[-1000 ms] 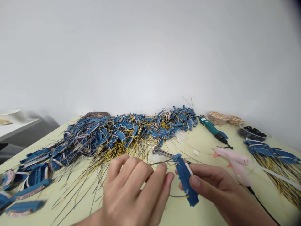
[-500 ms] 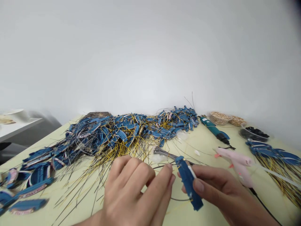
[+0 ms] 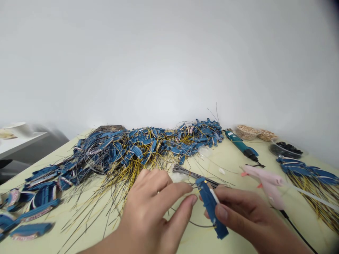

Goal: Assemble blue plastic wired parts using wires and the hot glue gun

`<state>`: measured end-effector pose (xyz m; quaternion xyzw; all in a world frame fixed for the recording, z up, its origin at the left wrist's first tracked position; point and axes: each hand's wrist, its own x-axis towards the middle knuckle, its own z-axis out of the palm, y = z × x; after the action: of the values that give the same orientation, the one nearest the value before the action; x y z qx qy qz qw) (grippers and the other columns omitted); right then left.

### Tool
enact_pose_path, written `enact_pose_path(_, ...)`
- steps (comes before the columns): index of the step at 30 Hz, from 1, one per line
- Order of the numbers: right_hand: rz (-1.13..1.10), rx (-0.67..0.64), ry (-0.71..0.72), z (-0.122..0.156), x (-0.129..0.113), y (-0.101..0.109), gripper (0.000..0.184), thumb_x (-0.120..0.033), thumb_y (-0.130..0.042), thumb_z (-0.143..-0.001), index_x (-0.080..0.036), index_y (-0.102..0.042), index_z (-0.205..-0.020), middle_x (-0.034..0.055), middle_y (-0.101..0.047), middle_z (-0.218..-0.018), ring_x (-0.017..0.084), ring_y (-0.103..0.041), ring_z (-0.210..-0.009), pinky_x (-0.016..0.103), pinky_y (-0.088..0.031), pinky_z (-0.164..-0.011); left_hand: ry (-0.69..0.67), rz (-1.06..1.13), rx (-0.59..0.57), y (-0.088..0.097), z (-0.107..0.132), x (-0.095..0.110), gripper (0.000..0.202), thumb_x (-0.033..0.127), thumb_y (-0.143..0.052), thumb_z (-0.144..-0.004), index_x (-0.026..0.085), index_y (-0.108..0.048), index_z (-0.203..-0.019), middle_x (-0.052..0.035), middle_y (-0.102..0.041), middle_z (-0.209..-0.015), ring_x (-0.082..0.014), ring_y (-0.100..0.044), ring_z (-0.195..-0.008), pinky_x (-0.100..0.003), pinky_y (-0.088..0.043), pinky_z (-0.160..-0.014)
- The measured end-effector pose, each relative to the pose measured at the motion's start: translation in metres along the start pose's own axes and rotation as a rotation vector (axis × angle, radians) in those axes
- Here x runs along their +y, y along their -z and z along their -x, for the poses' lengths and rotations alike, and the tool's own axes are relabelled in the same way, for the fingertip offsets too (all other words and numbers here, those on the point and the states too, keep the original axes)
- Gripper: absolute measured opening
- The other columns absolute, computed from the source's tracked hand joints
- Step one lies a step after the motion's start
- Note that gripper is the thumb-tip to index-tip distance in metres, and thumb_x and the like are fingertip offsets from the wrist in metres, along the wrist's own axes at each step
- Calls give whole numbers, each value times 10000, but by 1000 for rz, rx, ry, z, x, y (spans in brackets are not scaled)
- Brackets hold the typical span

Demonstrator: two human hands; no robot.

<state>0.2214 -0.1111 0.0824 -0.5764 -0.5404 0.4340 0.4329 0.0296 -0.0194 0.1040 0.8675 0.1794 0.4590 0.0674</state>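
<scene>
My right hand (image 3: 243,215) grips a narrow blue plastic piece (image 3: 212,208) with a white strip along its edge, thumb on the near face and fingers behind. A thin dark wire (image 3: 200,225) leaves the piece near its lower end and curves left beneath my left hand (image 3: 156,208). That hand hovers just left of the piece, thumb and index fingertip parted by a small gap. A short wire end shows by the index fingertip, near the top of the blue piece; whether the finger touches it is unclear. Behind lies a bundle of grey wires (image 3: 185,171).
A large heap of blue pieces with yellow and dark wires (image 3: 137,148) spans the table's back and left. At right are a pink glue gun (image 3: 270,183), a green power tool (image 3: 239,143), a bowl of black parts (image 3: 287,150) and a wired bundle of blue pieces (image 3: 312,173).
My left thumb and index finger have parted from their earlier, closer position, and the hand has turned a little. The blue piece has barely shifted in my right hand.
</scene>
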Motion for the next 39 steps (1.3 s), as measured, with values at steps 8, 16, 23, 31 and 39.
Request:
enact_pose_path(8, -41, 9, -13, 4, -1, -2, 377, -594, -629, -835, -228, -702, -779, 13, -587, -748, 171, -511, -734, 285, -440, -670, -11, -16, 23, 5, -2, 2, 150, 88, -659, -837, 201, -729, -905, 7, -538, -622, -139, -465, -586, -312, -338, -579)
enact_pose_path(16, -23, -3, 12, 4, -1, -2, 350, -577, -612, -857, -242, -702, -810, 10, -600, -753, 178, -527, -759, 295, -436, -714, -17, 36, 125, -9, 7, -1, 136, 117, -615, -850, 205, -718, -850, 7, -506, -605, -139, -416, -572, -312, -307, -563)
enact_pose_path(23, -73, 7, -17, 5, -1, -1, 379, -605, -627, -826, -238, -715, -798, 29, -606, -760, 188, -524, -749, 296, -437, -664, 115, 156, -9, 4, 2, -1, 113, 138, -631, -843, 200, -697, -911, 6, -565, -691, -130, -532, -635, -281, -421, -578)
enact_pose_path(31, -80, 1, -41, 8, 1, 2, 313, -574, -649, -831, -285, -753, -888, 11, -581, -731, 164, -500, -709, 263, -424, -606, 221, 299, -302, 17, -11, -1, 147, 129, -602, -884, 231, -677, -810, 35, -660, -761, -114, -632, -744, -218, -513, -649)
enact_pose_path(39, -107, 50, -69, 9, -5, -1, 308, -584, -685, -793, -283, -747, -779, -13, -520, -675, 135, -451, -659, 243, -353, -570, 272, 258, -317, 15, -7, -1, 201, 200, -535, -926, 265, -652, -776, 78, -656, -662, -99, -619, -643, -192, -483, -561)
